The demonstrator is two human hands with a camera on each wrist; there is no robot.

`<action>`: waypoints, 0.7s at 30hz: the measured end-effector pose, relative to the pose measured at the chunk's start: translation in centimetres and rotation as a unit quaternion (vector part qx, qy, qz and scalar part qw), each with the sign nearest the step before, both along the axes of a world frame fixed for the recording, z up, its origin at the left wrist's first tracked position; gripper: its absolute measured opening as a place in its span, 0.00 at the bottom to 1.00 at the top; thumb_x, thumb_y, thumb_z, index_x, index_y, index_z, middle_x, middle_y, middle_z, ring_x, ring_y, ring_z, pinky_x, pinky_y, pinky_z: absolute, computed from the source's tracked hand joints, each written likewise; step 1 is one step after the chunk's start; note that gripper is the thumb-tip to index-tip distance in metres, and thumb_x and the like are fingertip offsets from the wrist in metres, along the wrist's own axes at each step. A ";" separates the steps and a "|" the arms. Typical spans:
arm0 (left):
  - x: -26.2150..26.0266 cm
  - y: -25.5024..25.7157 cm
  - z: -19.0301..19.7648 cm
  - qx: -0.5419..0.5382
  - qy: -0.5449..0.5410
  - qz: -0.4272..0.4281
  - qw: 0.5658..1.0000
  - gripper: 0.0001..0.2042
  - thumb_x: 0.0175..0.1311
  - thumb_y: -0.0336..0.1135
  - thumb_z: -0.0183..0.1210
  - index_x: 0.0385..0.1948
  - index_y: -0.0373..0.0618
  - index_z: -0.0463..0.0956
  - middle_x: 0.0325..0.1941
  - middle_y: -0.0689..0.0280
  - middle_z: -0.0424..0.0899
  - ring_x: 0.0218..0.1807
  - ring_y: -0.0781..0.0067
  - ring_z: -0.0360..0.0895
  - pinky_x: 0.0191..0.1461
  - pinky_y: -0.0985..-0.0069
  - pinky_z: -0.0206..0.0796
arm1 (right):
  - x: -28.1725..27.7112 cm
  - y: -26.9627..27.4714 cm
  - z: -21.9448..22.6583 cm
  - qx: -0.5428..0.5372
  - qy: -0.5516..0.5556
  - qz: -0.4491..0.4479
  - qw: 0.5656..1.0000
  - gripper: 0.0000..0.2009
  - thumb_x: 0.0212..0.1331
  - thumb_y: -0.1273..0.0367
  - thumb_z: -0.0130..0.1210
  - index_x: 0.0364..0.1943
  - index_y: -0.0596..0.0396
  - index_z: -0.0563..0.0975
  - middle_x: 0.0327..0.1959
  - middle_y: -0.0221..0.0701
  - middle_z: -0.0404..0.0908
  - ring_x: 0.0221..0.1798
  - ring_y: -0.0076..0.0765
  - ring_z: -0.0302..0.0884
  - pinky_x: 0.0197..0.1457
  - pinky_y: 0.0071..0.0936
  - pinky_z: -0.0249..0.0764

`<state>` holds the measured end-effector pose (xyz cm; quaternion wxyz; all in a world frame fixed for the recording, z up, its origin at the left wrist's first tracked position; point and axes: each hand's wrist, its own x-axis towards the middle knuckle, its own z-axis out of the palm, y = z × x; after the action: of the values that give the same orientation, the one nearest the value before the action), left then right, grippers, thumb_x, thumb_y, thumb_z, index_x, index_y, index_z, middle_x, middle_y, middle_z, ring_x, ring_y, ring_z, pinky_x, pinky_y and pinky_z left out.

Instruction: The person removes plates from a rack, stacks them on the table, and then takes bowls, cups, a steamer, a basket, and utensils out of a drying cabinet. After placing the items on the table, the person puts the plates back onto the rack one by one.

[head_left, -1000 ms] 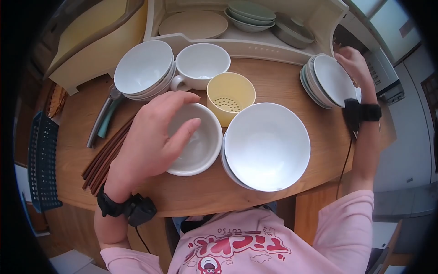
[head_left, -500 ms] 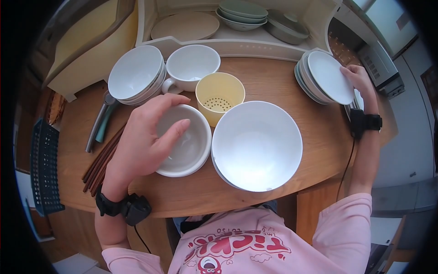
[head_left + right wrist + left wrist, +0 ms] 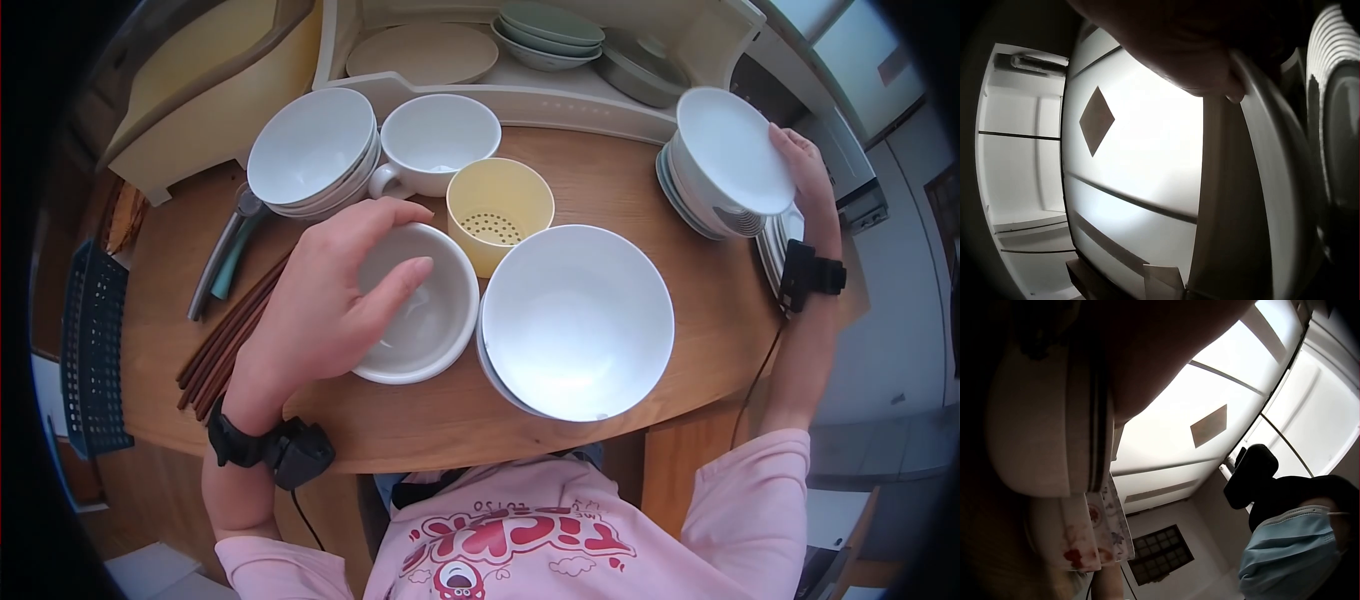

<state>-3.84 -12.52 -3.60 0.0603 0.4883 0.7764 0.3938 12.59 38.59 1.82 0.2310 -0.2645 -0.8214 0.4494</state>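
Bowl (image 3: 735, 150) | head: tilted above dishes (image 3: 690, 212) at right, edge gripped by right hand (image 3: 808, 180); left hand (image 3: 325, 290) spread over 1 small bowl (image 3: 430, 335) | left wrist: dark, contact unclear | right wrist: keep grip firm, lift clear before levelling

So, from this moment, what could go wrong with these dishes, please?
The right hand grips the tilted white bowl only near one side of its rim, so the bowl might slip or twist. If so, it could knock the stacked dishes close by. Also, the large white bowl sits near the front edge of the table; a passing arm might nudge it.
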 end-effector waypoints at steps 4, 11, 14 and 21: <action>0.0 0.0 0.0 -0.001 -0.004 0.002 1.000 0.15 0.58 0.31 0.57 0.47 0.35 0.74 0.45 0.55 0.80 0.48 0.62 0.78 0.53 0.72 0.67 | -4.1 -2.7 0.4 -0.073 0.059 0.029 0.995 0.15 0.65 0.62 0.53 0.41 0.63 0.77 0.33 0.30 0.80 0.32 0.20 0.77 0.36 0.19 0.73; -0.2 0.0 -0.2 0.002 0.002 0.002 1.000 0.15 0.58 0.31 0.57 0.47 0.34 0.74 0.45 0.55 0.80 0.48 0.61 0.78 0.53 0.72 0.67 | -13.7 -10.6 -0.4 -0.172 0.088 0.075 0.978 0.13 0.65 0.65 0.52 0.45 0.63 0.75 0.36 0.30 0.80 0.36 0.25 0.78 0.44 0.23 0.76; -0.2 -0.1 -0.3 0.008 0.003 -0.001 1.000 0.15 0.58 0.31 0.57 0.46 0.35 0.74 0.45 0.54 0.80 0.48 0.61 0.78 0.53 0.71 0.67 | -18.2 -13.4 -1.5 -0.200 0.075 0.089 0.973 0.13 0.64 0.66 0.53 0.46 0.62 0.75 0.40 0.32 0.79 0.38 0.28 0.78 0.43 0.27 0.77; -0.4 -0.2 -0.4 0.013 0.010 -0.012 1.000 0.15 0.58 0.32 0.57 0.47 0.35 0.73 0.45 0.53 0.80 0.47 0.57 0.78 0.52 0.70 0.68 | -25.2 -20.9 -3.1 -0.245 0.049 0.091 0.964 0.13 0.64 0.69 0.50 0.46 0.65 0.72 0.42 0.36 0.77 0.43 0.34 0.77 0.40 0.25 0.78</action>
<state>-4.21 -12.75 -4.00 0.0505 0.5020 0.7663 0.3979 -12.56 17.71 -1.25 0.1574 -0.2152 -0.6945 0.6683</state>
